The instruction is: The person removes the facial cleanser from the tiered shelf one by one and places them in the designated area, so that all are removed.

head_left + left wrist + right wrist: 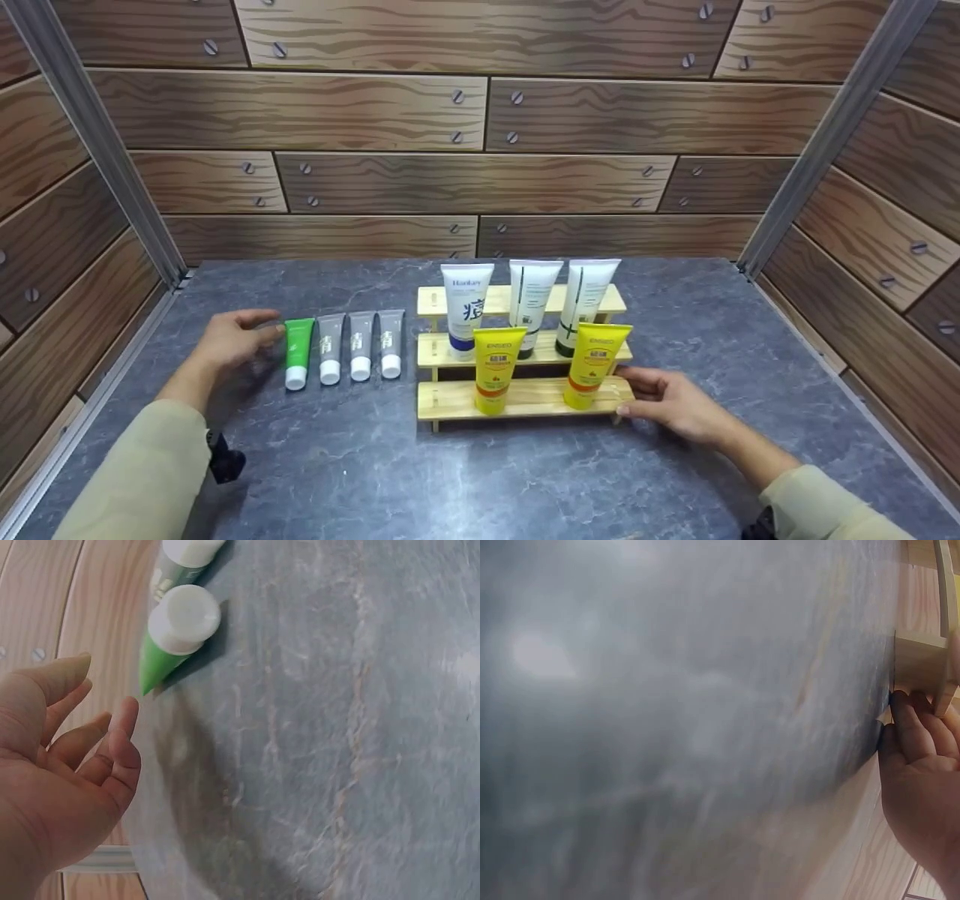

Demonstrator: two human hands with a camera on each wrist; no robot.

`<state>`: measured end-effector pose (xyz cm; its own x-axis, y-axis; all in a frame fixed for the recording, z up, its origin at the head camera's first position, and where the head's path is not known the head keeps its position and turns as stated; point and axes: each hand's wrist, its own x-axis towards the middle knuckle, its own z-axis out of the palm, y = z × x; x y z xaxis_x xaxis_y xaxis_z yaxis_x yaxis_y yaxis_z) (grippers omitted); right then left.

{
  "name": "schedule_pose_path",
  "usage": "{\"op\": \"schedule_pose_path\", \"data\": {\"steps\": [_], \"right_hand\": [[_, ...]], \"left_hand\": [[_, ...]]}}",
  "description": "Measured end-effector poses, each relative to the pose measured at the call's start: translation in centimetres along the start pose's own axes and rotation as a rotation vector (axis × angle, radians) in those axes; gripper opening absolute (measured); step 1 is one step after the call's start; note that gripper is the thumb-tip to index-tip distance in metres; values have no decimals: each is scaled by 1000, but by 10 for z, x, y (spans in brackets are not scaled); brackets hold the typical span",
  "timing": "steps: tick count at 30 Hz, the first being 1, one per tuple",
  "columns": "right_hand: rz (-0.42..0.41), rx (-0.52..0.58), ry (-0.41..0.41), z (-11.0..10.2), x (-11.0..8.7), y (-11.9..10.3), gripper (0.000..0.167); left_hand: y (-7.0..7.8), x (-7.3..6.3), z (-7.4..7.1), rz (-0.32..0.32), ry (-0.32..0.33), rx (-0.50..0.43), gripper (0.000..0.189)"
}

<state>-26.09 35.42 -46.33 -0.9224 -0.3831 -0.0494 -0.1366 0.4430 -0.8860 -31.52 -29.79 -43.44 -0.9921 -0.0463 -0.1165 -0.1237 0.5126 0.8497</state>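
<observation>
White tube (460,311) with "痘", yellow "ENSEO" tubes (497,371)

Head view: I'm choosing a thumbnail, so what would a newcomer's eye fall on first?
Probably the two bright yellow tubes standing on the lowest tier of the wooden rack, just right of centre. Next might come the green tube at the left end of a row with three grey tubes on the table, the left hand beside it. The three white tubes behind the yellow ones, on the middle tier, likely stand out less.
</observation>
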Motion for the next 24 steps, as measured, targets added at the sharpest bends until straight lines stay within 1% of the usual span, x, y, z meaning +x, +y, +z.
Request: {"op": "schedule_pose_path", "data": {"steps": [4,7,9,13,15,18,24], "right_hand": [[12,-17,7,-1,1,0,79],[16,-31,7,-2,0,0,81],[17,-31,4,-1,-1,0,81],[16,-16,0,-1,0,1,79],[16,-19,6,-2,0,1,79],[8,-26,8,-2,0,2,78],[-9,-21,0,-2,0,2,77]], "left_hand": [[6,-4,-7,24,-9,59,57],[12,-8,-11,56,-12,109,58],[16,-11,-12,65,-19,104,58],[29,-16,-12,77,-44,44,60],[38,-18,-9,88,-61,20,61],[53,-21,-4,121,-73,21,60],[82,-29,16,235,-83,26,54]]}}
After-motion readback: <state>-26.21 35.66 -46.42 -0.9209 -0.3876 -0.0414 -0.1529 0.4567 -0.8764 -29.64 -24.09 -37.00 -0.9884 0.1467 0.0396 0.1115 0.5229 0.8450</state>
